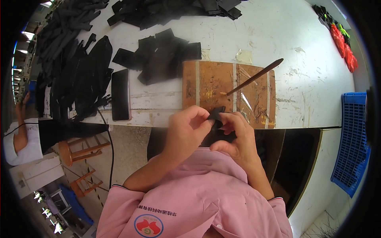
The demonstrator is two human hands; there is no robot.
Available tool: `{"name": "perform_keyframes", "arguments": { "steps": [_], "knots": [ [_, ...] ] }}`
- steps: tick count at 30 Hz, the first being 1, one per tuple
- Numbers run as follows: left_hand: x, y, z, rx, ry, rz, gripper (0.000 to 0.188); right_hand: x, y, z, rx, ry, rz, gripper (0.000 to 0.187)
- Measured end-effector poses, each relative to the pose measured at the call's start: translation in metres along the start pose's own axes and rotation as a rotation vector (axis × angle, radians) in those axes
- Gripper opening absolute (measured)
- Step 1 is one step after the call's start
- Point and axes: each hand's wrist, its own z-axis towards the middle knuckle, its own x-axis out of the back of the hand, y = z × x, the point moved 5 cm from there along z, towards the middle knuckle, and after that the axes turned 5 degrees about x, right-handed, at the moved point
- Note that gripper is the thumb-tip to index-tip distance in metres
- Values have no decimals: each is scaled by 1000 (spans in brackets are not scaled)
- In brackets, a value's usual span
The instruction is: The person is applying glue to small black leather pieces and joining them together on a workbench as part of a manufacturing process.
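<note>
A small piece of black fabric (216,114) is held between my two hands, just above the near edge of a brown board (206,91). My left hand (187,129) pinches it between thumb and index finger. On the other side, my right hand (239,137) has its curled fingers on the same piece, while its thumb stands apart, lower down. How the fabric is folded is hard to make out. A thin dark brown stick (258,74) with a paler tip slants over the board, beyond my hands.
Flat black fabric pieces (158,55) lie beyond a dark phone (120,95) on the white table (309,87). More black pieces (91,67) are heaped at the left. A blue crate (349,139) stands at the right. Beside a wooden stool (85,148), another person (24,139) is at far left.
</note>
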Motion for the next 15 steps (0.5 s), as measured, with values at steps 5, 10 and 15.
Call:
{"name": "perform_keyframes", "arguments": {
  "steps": [5, 10, 15],
  "knots": [
    [-6, 11, -9, -219, 4, 118, 9, 7, -6, 0, 121, 5, -65, 27],
    [-11, 8, -21, -476, 395, 318, 23, -4, -6, -1, 119, 160, -264, 16],
    [-3, -2, -1, 59, 45, -502, 30, 3, 5, 4, -2, 172, -106, 12]
  ]
}}
